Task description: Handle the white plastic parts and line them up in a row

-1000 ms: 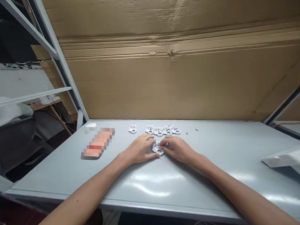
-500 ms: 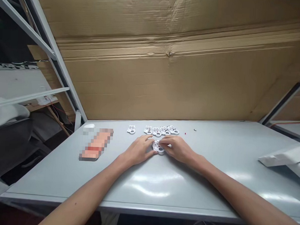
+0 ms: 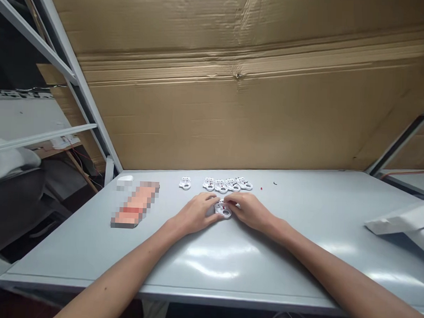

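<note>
A small white plastic part with a round ring opening (image 3: 226, 213) lies on the grey table between my hands, with a reddish speck on its upper side. My left hand (image 3: 197, 212) holds it from the left, thumb at its near edge and fingers at its far edge. Over its far right side, the fingertips of my right hand (image 3: 248, 208) are pinched together against the part; whatever they hold is too small or hidden to make out. Just beyond my hands, several similar white parts (image 3: 221, 186) lie in an overlapping row. Another white part (image 3: 185, 182) lies apart to their left.
On the left of the grey table (image 3: 200, 271) lie a pixelated orange-red item (image 3: 139, 205) and a small white object (image 3: 126, 179). A tiny red piece (image 3: 262, 188) and a dark curved bit (image 3: 275, 183) rest right of the row. White folded material (image 3: 399, 221) is far right; cardboard (image 3: 234, 122) stands behind.
My right fingertips have shifted slightly on the white part, and more of its ring shows. The part appears turned a little. My left hand stays in nearly the same place.
</note>
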Tool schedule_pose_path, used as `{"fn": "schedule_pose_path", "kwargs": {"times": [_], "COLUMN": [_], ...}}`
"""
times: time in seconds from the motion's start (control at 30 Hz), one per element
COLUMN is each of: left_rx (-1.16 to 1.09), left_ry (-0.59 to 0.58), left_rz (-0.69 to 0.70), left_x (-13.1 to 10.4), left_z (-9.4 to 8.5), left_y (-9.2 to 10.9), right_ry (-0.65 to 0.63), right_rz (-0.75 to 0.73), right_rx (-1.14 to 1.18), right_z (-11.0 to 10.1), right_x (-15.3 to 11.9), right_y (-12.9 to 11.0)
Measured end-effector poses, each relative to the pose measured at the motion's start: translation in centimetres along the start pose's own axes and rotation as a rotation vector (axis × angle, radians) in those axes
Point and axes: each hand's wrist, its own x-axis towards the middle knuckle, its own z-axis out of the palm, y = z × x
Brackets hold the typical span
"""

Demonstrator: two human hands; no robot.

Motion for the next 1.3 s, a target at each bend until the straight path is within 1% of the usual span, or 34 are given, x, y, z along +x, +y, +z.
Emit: {"fn": "schedule_pose_path", "kwargs": {"times": [0.17, 0.3, 0.4, 0.53, 0.6, 0.73, 0.83, 0.9, 0.97, 1.13, 1.2, 1.3], "left_rx": [0.005, 0.019, 0.020, -0.001, -0.017, -0.037, -0.039, -0.039, -0.035, -0.018, -0.018, -0.016], "left_ry": [0.012, 0.001, 0.000, -0.014, -0.025, -0.028, -0.030, -0.027, -0.026, -0.029, -0.025, -0.024], "left_rz": [-0.007, 0.010, 0.009, -0.009, -0.020, -0.039, -0.046, -0.050, -0.055, -0.056, -0.055, -0.058], "left_x": [0.1, 0.0, 0.0, 0.0, 0.0, 0.0, 0.0, 0.0, 0.0, -0.1, -0.2, -0.1], "left_z": [-0.2, -0.3, -0.4, -0.5, -0.5, -0.4, -0.3, -0.3, -0.3, -0.3, -0.3, -0.5], "left_y": [0.0, -0.2, -0.2, -0.2, -0.2, -0.4, -0.4, -0.4, -0.4, -0.4, -0.3, -0.1], "right_ry": [0.033, 0.129, 0.207, 0.179, 0.191, 0.239, 0.250, 0.230, 0.202, 0.206, 0.207, 0.167], "right_rz": [0.041, 0.083, 0.168, 0.321, 0.420, 0.623, 0.756, 0.844, 0.894, 0.898, 0.875, 0.823], "right_rx": [0.041, 0.146, 0.368, 0.812, 0.999, 1.237, 1.284, 1.274, 1.268, 1.293, 1.314, 1.355], "right_z": [0.0, -0.5, -1.0, -1.7, -2.0, -2.3, -2.4, -2.3, -2.2, -2.1, -2.0, -1.9], "right_x": [-0.1, 0.0, 0.2, 0.7, 0.8, 0.9, 0.9, 0.8, 0.9, 1.1, 1.1, 1.0], "right_y": [0.1, -0.6, -1.2, -1.8, -1.8, -1.4, -0.8, -0.4, -0.1, 0.2, 0.3, 0.5]}}
